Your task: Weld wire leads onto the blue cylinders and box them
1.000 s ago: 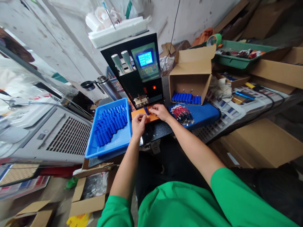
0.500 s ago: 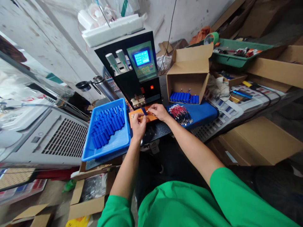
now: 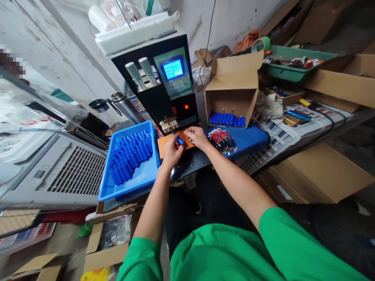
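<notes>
My left hand [image 3: 172,151] is closed on a blue cylindrical battery [image 3: 179,140], held tilted over the orange board [image 3: 162,147]. Beside it, my right hand [image 3: 197,137] is pinched; whatever may be between its fingertips is too small to make out. Just behind both hands stands a black spot welder [image 3: 158,104] with a lit screen, its electrode holder [image 3: 169,124] close above the battery. To the left, a blue tray [image 3: 102,191] holds rows of similar blue batteries [image 3: 131,156]. A pile of red and black wire leads [image 3: 222,141] lies right of my right hand.
An open cardboard box [image 3: 231,99] with blue batteries stands behind the wire leads. A steel flask [image 3: 125,107] is behind the tray. At the back right is a green bin [image 3: 288,72] with wires. Several cardboard boxes lie on the floor and at the right.
My left hand has turned the battery and drawn it slightly away from the electrodes, so its side now shows. My right hand stays close by, pinched. The view has shifted a little.
</notes>
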Tool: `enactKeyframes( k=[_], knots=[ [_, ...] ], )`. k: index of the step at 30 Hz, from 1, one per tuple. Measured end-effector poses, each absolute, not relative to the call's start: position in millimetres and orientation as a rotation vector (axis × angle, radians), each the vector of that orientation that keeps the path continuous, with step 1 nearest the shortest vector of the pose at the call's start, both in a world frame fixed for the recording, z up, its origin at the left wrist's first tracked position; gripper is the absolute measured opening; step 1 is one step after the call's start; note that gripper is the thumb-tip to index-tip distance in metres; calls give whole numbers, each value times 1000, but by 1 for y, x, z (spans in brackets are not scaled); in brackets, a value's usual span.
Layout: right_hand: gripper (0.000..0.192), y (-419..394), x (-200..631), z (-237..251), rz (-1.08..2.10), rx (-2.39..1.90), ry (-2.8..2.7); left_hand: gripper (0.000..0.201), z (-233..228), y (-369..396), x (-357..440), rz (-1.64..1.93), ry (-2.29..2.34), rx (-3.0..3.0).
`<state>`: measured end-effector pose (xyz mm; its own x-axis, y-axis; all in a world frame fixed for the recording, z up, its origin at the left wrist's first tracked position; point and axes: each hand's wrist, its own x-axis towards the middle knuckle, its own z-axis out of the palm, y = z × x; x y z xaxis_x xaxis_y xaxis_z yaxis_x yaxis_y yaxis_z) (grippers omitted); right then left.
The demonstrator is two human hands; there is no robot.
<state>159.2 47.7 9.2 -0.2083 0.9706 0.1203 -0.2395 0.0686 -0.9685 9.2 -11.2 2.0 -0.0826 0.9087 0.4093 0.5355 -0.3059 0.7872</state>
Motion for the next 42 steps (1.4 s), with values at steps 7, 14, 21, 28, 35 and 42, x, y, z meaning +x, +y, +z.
enactKeyframes(
  k=[7, 14, 21, 28, 35, 42],
  knots=[
    [35, 49, 157, 9, 1398, -871, -1245, 25, 13, -12, 7, 1353, 1598, 1729],
    [33, 53, 152, 5, 1335, -917, -1297, 18, 12, 0, 4, 1409, 1608, 1640],
    [33, 52, 149, 9, 1352, -922, -1299, 13, 11, -4, 11, 1442, 1555, 1646],
    [31, 47, 142, 20, 1437, -843, -1250, 18, 8, -5, 9, 1403, 1579, 1698],
    [20, 50, 131, 21, 1281, -868, -1398, 21, -1, -3, 7, 1405, 1559, 1739],
    [16, 51, 132, 23, 1170, -973, -1503, 20, 0, -5, 9, 1420, 1563, 1749]
  ],
)
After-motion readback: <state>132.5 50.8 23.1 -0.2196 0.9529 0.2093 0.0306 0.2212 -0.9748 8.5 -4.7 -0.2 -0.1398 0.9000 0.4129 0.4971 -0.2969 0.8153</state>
